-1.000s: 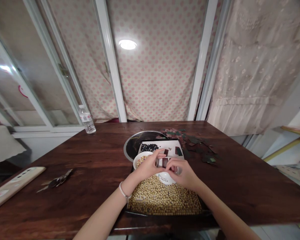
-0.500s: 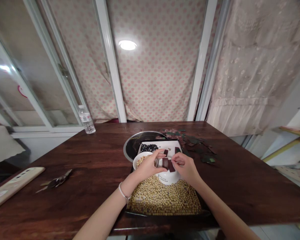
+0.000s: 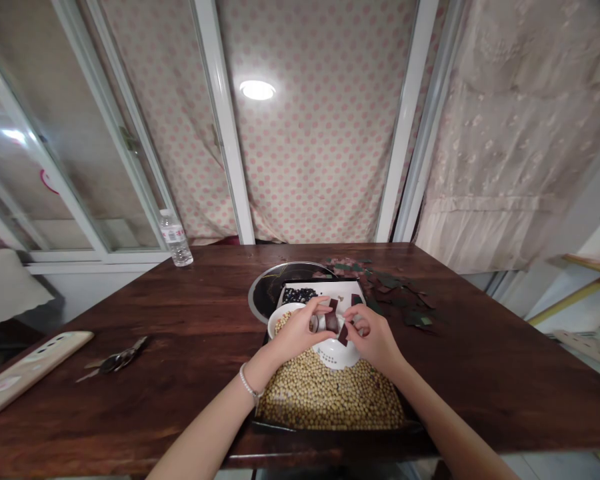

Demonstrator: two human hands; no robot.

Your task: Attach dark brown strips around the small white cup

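Observation:
My left hand (image 3: 297,331) reaches over a white bowl (image 3: 337,359), its thumb and fingers curved around the edges of a dark brown flat piece (image 3: 332,320). My right hand (image 3: 373,335) pinches a smaller dark brown piece (image 3: 345,333) just right of it, above the same bowl. Beneath both hands lies a black-edged tray filled at the front with yellow soybeans (image 3: 330,397). A second white bowl (image 3: 276,319), partly hidden by my left hand, holds pale and reddish beans. Black beans (image 3: 299,295) lie on the white area at the back of the tray.
Dark green and brown flat scraps (image 3: 397,287) are scattered at the back right. A round black plate (image 3: 267,283) sits behind the tray. To the left are keys (image 3: 115,361), a phone (image 3: 35,367) and a water bottle (image 3: 177,240) on the wooden table (image 3: 200,313).
The brown piece at my right fingertips has turned and separated from the piece in my left hand, exposing more of the bowl. My left hand has barely moved.

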